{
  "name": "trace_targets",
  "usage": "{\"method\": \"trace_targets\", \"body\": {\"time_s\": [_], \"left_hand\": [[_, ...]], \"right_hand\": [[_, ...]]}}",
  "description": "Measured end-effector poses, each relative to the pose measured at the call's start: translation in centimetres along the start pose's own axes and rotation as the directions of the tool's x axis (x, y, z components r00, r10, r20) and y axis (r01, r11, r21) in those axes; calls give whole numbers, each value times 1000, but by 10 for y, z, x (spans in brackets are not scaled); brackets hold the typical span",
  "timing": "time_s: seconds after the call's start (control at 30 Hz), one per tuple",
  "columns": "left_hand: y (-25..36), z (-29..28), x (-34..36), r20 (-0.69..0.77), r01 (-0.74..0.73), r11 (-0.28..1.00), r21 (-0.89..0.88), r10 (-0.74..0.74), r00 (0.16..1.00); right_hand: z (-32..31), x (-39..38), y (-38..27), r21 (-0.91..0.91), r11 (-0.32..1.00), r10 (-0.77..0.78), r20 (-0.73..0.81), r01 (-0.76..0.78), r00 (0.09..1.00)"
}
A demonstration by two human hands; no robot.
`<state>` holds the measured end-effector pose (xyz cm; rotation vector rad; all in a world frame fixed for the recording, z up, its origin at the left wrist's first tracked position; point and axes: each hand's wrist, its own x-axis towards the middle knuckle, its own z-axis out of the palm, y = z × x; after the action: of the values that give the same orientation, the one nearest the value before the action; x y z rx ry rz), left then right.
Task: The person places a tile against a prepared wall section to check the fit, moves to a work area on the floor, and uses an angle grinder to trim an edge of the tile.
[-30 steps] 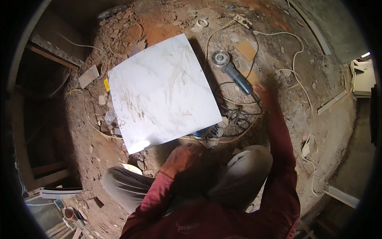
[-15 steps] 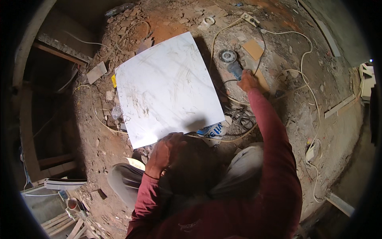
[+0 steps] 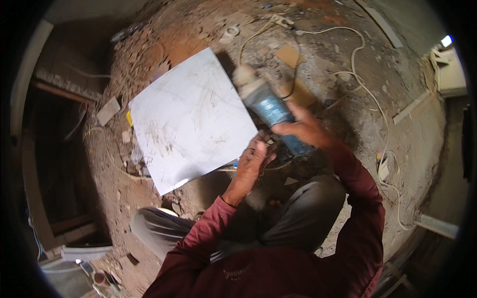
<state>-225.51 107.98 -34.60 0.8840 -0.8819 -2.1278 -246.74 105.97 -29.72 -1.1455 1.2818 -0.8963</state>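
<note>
My right hand is wrapped round the blue body of an angle grinder. The grinder is lifted off the ground and blurred by motion, its head pointing up and left over the right edge of a large white tile. Grey-brown smudges mark the tile, which lies at a slant in front of my crossed legs. Close to the tile's near right corner is my left hand, its thumb and fingers apart and partly curled, below the grinder. Nothing shows in its grasp.
Rubble and dust cover the ground. Two tan board pieces lie beyond the grinder. A pale cable winds down the right side from a socket block. A roll of tape lies at the back. Timber framing borders the left.
My right hand has raised the grinder off the ground and brought it nearer, beside the tile. My left hand has moved right from the tile's near edge to its right corner.
</note>
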Motion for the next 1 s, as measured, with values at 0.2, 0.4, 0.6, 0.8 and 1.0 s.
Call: {"method": "trace_targets", "body": {"time_s": [0.2,0.4,0.6,0.8,1.0], "left_hand": [[37,12,-22,-350,-264,933,-244,169,921],[76,-52,-93,-511,-436,829,-350,221,830],[121,-133,-187,-263,-353,862,-364,268,927],[160,-161,-232,-8,-426,782,-456,474,880],[148,-153,-205,8,-433,730,-529,515,857]], "right_hand": [[76,2,-19,-334,878,-245,305,344,920],[11,65,-6,-45,982,-145,431,182,891],[-151,42,221,-963,94,-58,-260,-254,964],[-72,41,255,-992,77,-212,81,100,974],[-73,69,246,-974,193,-127,-142,-116,982]]}}
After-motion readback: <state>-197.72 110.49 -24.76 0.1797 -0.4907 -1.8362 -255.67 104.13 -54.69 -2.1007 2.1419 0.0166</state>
